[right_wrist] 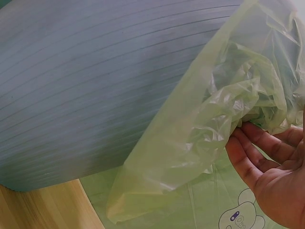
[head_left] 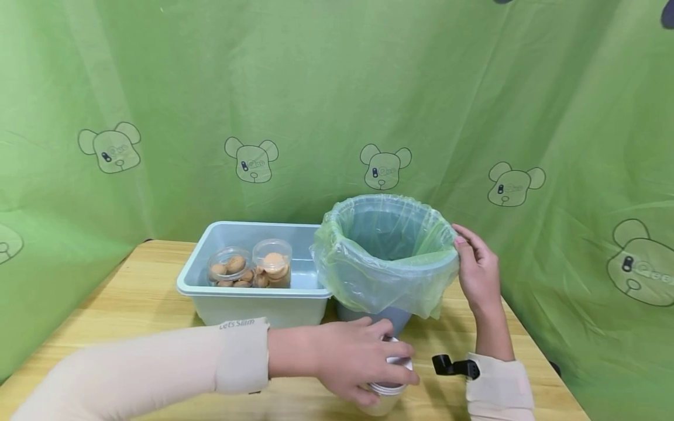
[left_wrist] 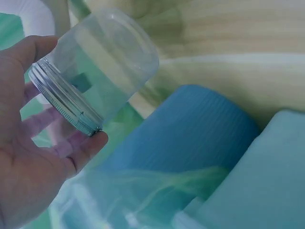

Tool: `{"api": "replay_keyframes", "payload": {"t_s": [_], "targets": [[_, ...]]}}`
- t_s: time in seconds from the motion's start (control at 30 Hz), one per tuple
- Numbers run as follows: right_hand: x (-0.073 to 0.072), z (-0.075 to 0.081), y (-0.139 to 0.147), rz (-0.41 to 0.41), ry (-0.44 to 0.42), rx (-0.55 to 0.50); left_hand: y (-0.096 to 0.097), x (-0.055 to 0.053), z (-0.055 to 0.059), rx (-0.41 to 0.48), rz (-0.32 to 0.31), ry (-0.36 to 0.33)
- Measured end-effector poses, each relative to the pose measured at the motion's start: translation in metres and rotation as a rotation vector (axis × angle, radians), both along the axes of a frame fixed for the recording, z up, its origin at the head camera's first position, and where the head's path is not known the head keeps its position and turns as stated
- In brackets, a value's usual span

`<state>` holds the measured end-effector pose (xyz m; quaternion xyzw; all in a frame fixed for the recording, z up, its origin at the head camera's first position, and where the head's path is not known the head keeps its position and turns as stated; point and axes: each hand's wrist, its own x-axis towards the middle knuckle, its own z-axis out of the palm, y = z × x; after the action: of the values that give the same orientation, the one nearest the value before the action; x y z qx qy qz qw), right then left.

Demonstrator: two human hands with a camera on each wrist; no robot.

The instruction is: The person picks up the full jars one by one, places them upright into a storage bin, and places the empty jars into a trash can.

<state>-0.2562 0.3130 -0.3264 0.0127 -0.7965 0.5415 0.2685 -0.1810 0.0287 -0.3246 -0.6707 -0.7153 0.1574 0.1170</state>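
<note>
My left hand (head_left: 363, 359) grips a clear plastic jar (left_wrist: 114, 62) around its silver screw lid (left_wrist: 66, 98), fingers and thumb spread about the lid's edge. The jar looks see-through in the left wrist view. It is low over the near part of the table, in front of a blue-grey ribbed bin (right_wrist: 95, 86). A thin green plastic bag (head_left: 379, 286) lines the bin and folds down over its rim. At the bin's right side, my right hand (head_left: 476, 266) holds the bagged rim, thumb and fingertips on the plastic.
Left of the bin stands a light blue rectangular tub (head_left: 258, 307). In it are a clear jar of rounded brown pieces (head_left: 230, 272) and a clear jar of round, flat, tan biscuits (head_left: 276, 269). Green cloth (head_left: 316, 105) with bear prints hangs behind the wooden table (head_left: 142, 275).
</note>
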Motion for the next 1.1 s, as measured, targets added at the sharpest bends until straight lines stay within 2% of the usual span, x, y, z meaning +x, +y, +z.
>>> {"api": "replay_keyframes", "payload": {"t_s": [0.13,0.27,0.5,0.63,0.87,1.1], "targets": [[0.000,0.000,0.000,-0.008,0.003,0.003,-0.001,0.006,0.018,-0.005,-0.037,0.083],[-0.001,0.000,0.000,-0.012,0.009,0.008,0.000,0.013,0.040,-0.019,-0.031,0.150],[-0.001,-0.003,-0.001,-0.020,0.025,-0.001,-0.003,0.018,0.080,-0.020,-0.005,0.159],[-0.001,-0.003,0.000,-0.008,0.023,-0.005,-0.008,0.017,0.103,0.028,-0.016,0.133],[0.002,-0.003,0.001,-0.003,0.015,0.014,-0.018,0.012,0.141,0.098,0.011,-0.013],[0.002,-0.001,0.002,0.000,0.007,0.015,-0.032,-0.006,0.171,0.200,0.016,-0.113]]}}
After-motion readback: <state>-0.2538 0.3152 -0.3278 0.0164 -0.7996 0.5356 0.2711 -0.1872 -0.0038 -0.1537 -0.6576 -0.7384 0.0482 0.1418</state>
